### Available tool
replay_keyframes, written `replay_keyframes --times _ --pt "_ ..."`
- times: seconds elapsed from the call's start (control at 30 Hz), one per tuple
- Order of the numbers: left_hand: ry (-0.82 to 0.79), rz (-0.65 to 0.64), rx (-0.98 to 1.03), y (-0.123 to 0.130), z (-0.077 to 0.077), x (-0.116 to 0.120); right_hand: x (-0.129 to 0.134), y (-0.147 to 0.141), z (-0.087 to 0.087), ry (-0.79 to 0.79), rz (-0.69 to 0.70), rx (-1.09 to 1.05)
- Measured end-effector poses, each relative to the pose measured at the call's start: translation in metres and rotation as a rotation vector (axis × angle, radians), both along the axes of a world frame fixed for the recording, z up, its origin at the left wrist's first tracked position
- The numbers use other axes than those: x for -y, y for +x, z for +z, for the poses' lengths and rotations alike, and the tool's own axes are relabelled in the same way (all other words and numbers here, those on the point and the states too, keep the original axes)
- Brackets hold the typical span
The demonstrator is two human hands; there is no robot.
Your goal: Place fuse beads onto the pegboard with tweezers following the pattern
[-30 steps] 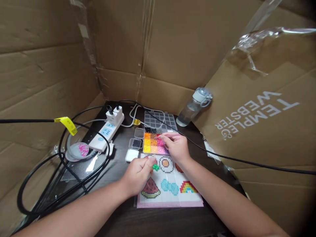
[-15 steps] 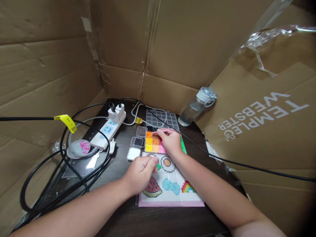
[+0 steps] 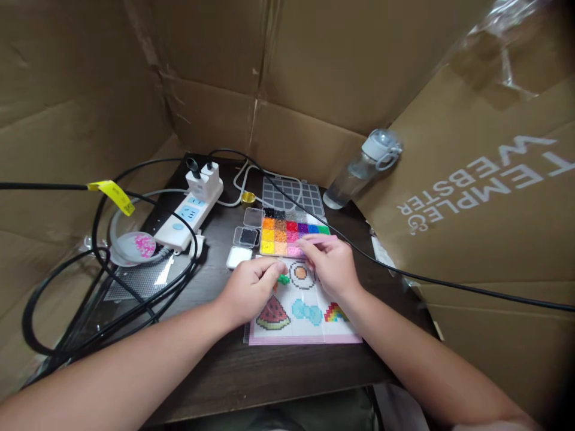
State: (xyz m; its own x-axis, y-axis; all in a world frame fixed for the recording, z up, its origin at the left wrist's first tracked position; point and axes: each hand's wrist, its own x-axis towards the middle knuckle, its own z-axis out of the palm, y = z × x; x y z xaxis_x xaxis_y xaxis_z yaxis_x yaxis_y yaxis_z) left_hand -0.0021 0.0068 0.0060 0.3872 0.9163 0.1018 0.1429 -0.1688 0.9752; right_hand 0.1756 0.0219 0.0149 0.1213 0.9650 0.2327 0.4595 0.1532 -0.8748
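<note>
My right hand (image 3: 335,266) is closed round a slim pink tool (image 3: 321,238), which could be tweezers or a pen. It hovers at the near edge of a bead box (image 3: 291,226), whose compartments hold small beads of many colours. My left hand (image 3: 254,287) pinches thumb and forefinger together over a pattern sheet (image 3: 287,329); what lies between them is too small to make out. A watermelon slice (image 3: 273,314), a fried egg (image 3: 300,274), a blue bow (image 3: 307,312) and part of a rainbow show on the sheet. Green and orange bits peek out beside my left fingertips.
Small clear cases, one of white beads (image 3: 239,257) and one of black (image 3: 247,237), stand left of the box. A power strip (image 3: 188,218), looped black cable (image 3: 33,299) and pink-bead dish (image 3: 135,246) lie further left. A water bottle (image 3: 359,170) stands behind right, near cardboard walls.
My right hand has drawn back from over the bead box toward its near edge, uncovering more compartments. The left hand keeps its pinch over the sheet. The whole view has shifted slightly.
</note>
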Motion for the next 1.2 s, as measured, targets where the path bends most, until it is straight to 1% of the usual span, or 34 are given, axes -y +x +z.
replay_keyframes --times 0.07,0.13,0.2,0.27,0.33,0.5,0.83,1.2 --pt "-0.018 0.014 0.018 0.000 -0.001 0.000 0.025 0.003 0.001 -0.065 0.013 -0.046" --pt "-0.032 0.029 0.028 0.001 -0.001 0.000 0.041 0.003 -0.001 -0.026 0.081 -0.065" --pt "-0.055 0.042 0.043 0.001 -0.001 0.001 0.049 0.002 -0.004 0.026 0.165 -0.060" --pt "-0.095 0.044 0.069 0.001 -0.002 0.001 0.049 0.001 -0.008 0.037 0.227 -0.055" --pt "-0.140 0.037 0.102 0.002 -0.002 0.001 0.046 0.001 -0.011 0.012 0.258 -0.063" --pt "-0.185 0.030 0.146 0.002 -0.006 0.001 0.044 0.002 -0.013 -0.035 0.258 -0.093" --pt "-0.177 0.025 0.124 0.002 -0.003 0.002 0.044 0.002 -0.015 -0.059 0.239 -0.073" --pt "-0.133 0.005 0.118 0.001 -0.004 0.001 0.044 0.001 -0.015 -0.079 0.235 -0.068"
